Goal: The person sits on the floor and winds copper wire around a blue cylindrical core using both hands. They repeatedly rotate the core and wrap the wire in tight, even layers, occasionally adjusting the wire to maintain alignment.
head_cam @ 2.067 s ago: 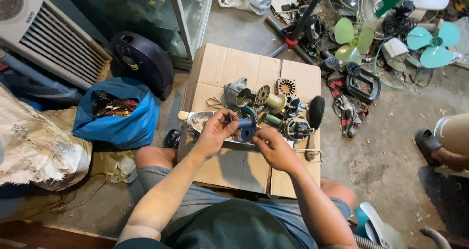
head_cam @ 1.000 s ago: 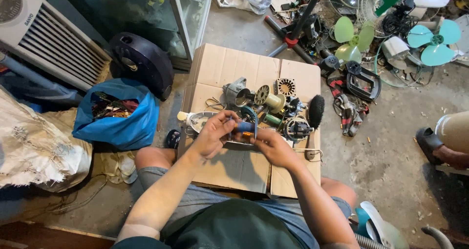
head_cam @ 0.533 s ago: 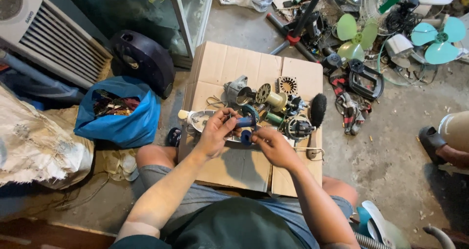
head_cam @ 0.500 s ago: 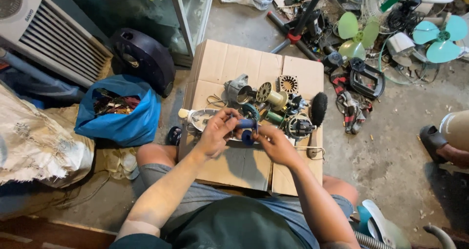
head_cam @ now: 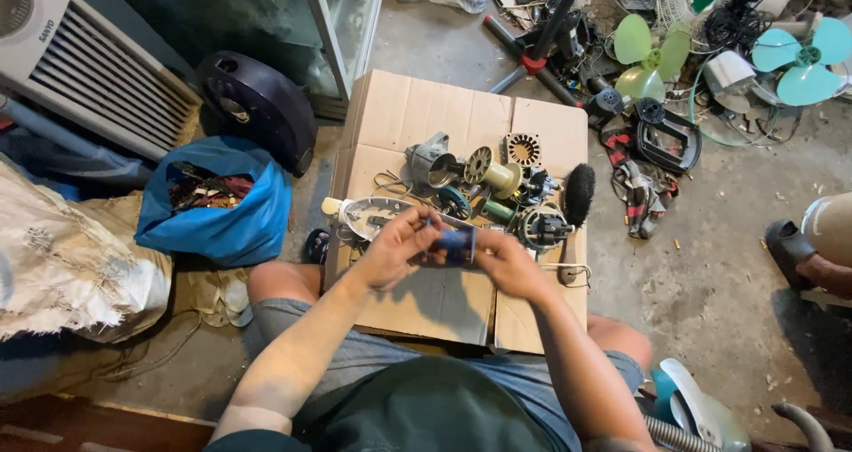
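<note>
Head view: left hand [head_cam: 397,248] and right hand [head_cam: 508,261] meet over the cardboard [head_cam: 417,119], both grips clamped on a small blue part [head_cam: 454,243] held between them, just above the sheet. Motor parts [head_cam: 497,186] and a black brush [head_cam: 577,195] lie just beyond. Blue bag [head_cam: 222,221] to the left.

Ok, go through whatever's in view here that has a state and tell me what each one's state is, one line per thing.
left hand: closed on the small blue part
right hand: gripping the small blue part's other end
small blue part: held above the cardboard
cardboard: flattened on the floor, parts on it
blue bag: open, full of scrap
black brush: lying on the cardboard
green fan blade: detached, on the floor
</note>
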